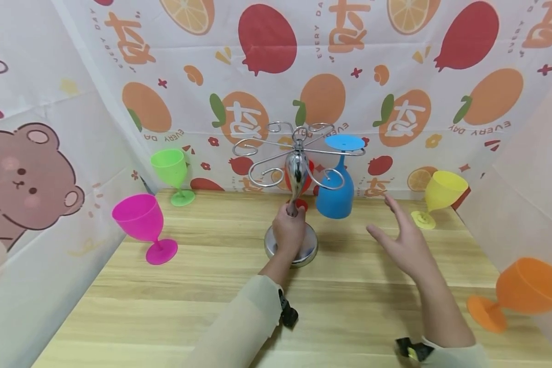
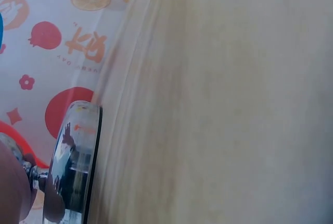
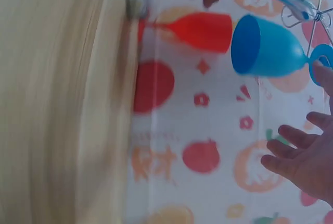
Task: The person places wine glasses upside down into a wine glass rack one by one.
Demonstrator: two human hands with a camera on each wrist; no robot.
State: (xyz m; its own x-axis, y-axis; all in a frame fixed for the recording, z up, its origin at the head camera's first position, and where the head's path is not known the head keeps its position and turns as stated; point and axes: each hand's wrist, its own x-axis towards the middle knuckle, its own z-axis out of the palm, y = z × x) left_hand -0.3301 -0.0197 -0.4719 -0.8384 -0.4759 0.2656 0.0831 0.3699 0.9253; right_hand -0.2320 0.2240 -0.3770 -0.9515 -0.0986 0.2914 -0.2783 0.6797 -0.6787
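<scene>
A chrome wine glass rack (image 1: 298, 166) with curled wire arms stands upright on its round base (image 1: 307, 250). My left hand (image 1: 289, 230) grips its stem low down, fingers curled round it. From one of the right-hand arms a blue goblet (image 1: 336, 194) hangs upside down by its foot. To the right of that goblet my right hand (image 1: 407, 240) is raised over the table, fingers spread and holding nothing. In the right wrist view the right hand (image 3: 304, 153) shows apart from the blue goblet's bowl (image 3: 270, 47). Behind the rack, a red goblet (image 3: 203, 31) is partly hidden in the head view.
On the wooden table (image 1: 202, 306) stand a green goblet (image 1: 170, 171) and a magenta goblet (image 1: 140, 220) at left, a yellow goblet (image 1: 443, 191) at back right and an orange goblet (image 1: 531, 286) at front right. A fruit-print cloth (image 1: 175, 61) hangs close behind.
</scene>
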